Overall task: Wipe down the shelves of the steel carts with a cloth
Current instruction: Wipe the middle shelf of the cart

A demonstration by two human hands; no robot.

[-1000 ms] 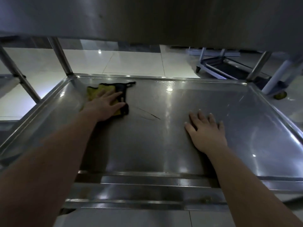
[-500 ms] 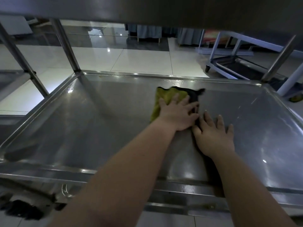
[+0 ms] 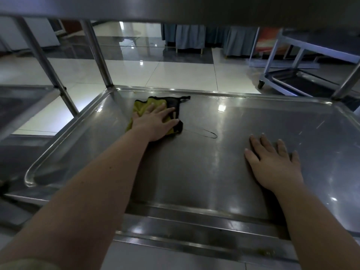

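A steel cart shelf (image 3: 243, 117) with a raised rim fills the view. A yellow cloth with black edging (image 3: 144, 106) lies on its far-left part, a loose black thread trailing to its right. My left hand (image 3: 155, 123) presses flat on the cloth, fingers spread and pointing to the far right. My right hand (image 3: 272, 162) rests palm down on the bare steel at the near right, fingers apart, holding nothing. The upper shelf of the cart (image 3: 175, 8) overhangs the top of the view.
Upright steel posts (image 3: 97, 55) stand at the shelf's far-left corner, and another post (image 3: 346, 82) at the far right. A second cart's shelf (image 3: 23, 106) lies to the left. A wheeled cart (image 3: 296, 80) stands on the tiled floor beyond.
My left hand has slid the cloth back from the shelf's middle, beside my right hand, to the far left. My right hand has stayed flat on the steel.
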